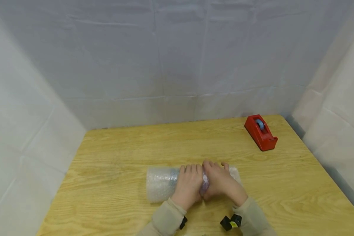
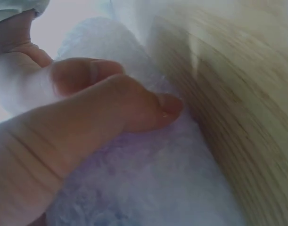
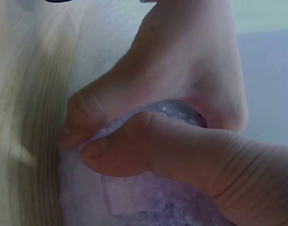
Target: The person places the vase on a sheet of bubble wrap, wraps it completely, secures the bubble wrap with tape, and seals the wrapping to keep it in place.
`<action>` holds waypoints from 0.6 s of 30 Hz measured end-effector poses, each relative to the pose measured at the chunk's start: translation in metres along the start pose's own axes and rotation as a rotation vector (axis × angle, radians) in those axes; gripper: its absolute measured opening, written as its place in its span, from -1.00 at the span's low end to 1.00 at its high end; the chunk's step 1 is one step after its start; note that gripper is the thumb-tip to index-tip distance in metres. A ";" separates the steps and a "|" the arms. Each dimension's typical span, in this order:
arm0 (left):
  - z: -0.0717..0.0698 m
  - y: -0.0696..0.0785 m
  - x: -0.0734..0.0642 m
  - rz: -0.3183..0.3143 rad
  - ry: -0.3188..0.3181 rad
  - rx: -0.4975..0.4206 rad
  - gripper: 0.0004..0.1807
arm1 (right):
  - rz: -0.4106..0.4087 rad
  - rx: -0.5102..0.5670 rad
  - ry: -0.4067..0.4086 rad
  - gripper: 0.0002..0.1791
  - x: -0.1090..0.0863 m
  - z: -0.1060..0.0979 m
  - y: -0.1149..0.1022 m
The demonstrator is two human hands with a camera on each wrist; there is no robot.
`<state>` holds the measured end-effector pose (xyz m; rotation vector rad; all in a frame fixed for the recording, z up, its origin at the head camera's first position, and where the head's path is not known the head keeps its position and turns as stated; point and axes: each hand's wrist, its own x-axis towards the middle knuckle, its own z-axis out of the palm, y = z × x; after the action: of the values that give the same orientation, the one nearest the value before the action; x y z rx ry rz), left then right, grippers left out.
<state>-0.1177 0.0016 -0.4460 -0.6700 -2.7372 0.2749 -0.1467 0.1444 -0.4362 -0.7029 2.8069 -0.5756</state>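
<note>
A roll of bubble wrap (image 1: 160, 184) lies crosswise near the front of the wooden table, with blue and purple tints showing through its middle. Whatever is inside the wrap is hidden. My left hand (image 1: 189, 184) grips the roll just left of its middle, fingers over the top and thumb on the near side. Close beside it, my right hand (image 1: 221, 181) holds the roll around its right part. In the right wrist view both thumbs press the bubble wrap (image 3: 134, 193), their tips almost meeting. The left wrist view shows a thumb (image 2: 134, 106) bent against the wrap.
A red tape dispenser (image 1: 261, 132) with a roll of bluish tape stands at the table's back right. White sheeting (image 1: 177, 65) rises behind the wooden table (image 1: 106, 157) and along both sides. Small black devices (image 1: 230, 222) are strapped at the wrists.
</note>
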 end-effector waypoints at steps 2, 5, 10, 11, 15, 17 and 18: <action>-0.005 0.000 -0.002 0.002 -0.043 -0.011 -0.09 | -0.004 0.015 -0.031 -0.17 -0.002 -0.002 -0.001; -0.011 0.001 -0.003 0.008 -0.106 -0.052 -0.08 | -0.002 0.042 -0.085 -0.19 -0.004 -0.004 -0.002; -0.016 -0.001 -0.002 0.020 -0.172 -0.114 0.00 | -0.013 0.070 -0.134 -0.19 -0.005 -0.006 -0.001; -0.016 -0.001 -0.002 0.022 -0.172 -0.118 0.01 | -0.025 0.066 -0.130 -0.19 -0.006 -0.005 0.000; -0.017 -0.003 0.001 0.024 -0.168 -0.130 0.04 | -0.071 0.048 -0.079 -0.11 -0.008 -0.003 0.003; -0.018 -0.004 0.003 0.022 -0.187 -0.134 0.05 | -0.077 0.032 -0.041 -0.05 -0.010 -0.001 0.004; -0.019 -0.004 0.004 0.022 -0.198 -0.138 0.05 | -0.073 0.016 -0.016 -0.01 -0.012 0.000 0.003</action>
<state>-0.1164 0.0026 -0.4263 -0.7454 -2.9604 0.1666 -0.1378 0.1526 -0.4366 -0.8059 2.7685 -0.6017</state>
